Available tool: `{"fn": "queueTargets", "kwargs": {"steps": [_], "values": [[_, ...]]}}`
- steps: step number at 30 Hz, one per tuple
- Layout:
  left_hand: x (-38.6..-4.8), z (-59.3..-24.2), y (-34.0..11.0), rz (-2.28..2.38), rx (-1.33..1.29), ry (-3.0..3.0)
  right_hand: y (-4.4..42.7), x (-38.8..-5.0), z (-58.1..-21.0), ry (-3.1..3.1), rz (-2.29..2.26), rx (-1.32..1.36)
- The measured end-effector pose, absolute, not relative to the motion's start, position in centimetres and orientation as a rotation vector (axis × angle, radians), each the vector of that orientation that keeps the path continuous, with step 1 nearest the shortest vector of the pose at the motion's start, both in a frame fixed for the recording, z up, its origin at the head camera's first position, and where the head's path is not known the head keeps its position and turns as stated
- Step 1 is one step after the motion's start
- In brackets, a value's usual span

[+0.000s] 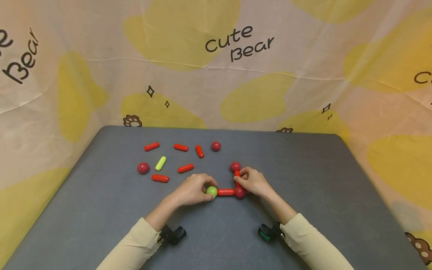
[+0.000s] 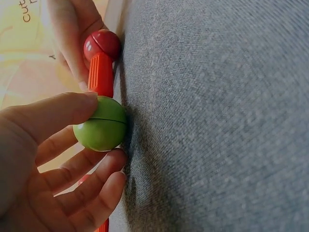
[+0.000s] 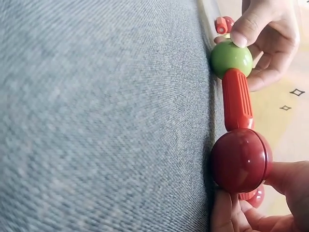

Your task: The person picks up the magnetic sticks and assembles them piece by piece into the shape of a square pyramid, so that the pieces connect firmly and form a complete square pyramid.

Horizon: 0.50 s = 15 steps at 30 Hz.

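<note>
My left hand (image 1: 193, 190) grips a green ball (image 1: 211, 191) between thumb and fingers. From that ball a ribbed red rod (image 1: 226, 192) runs right to a dark red ball (image 3: 241, 160) at the corner of an L shape. A second red rod (image 1: 237, 174) leads away from the corner to another red ball (image 1: 236, 167). On this second rod, my right hand (image 1: 255, 183) closes its thumb and fingers, hiding part of it. In the left wrist view, the thumb lies on top of the green ball near its joint with the rod.
Loose on the grey table (image 1: 303, 180), at the back left, lie several red rods (image 1: 160, 178), a yellow-green rod (image 1: 160, 163) and two red balls (image 1: 143, 168). A printed cloth (image 1: 189, 93) hangs behind the table and along its sides.
</note>
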<state>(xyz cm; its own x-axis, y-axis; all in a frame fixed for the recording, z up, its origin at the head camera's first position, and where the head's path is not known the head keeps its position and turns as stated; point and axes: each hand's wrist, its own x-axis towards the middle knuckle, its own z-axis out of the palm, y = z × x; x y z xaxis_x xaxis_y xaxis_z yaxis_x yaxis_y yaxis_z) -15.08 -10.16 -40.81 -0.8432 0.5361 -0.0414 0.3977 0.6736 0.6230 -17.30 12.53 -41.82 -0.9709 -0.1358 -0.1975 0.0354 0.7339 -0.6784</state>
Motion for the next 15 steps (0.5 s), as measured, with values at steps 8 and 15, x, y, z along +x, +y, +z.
{"fn": "queueTargets", "kwargs": {"steps": [8, 15], "values": [[-15.03, -40.74, -10.26, 0.936, 0.766, 2.657, 12.57, -17.23, -41.93, 2.682, -1.097, -0.056], [-15.06, -40.61, -10.77, 0.949, 0.789, 2.63, 12.54, -17.19, -41.91, 2.682, -1.101, -0.065]]}}
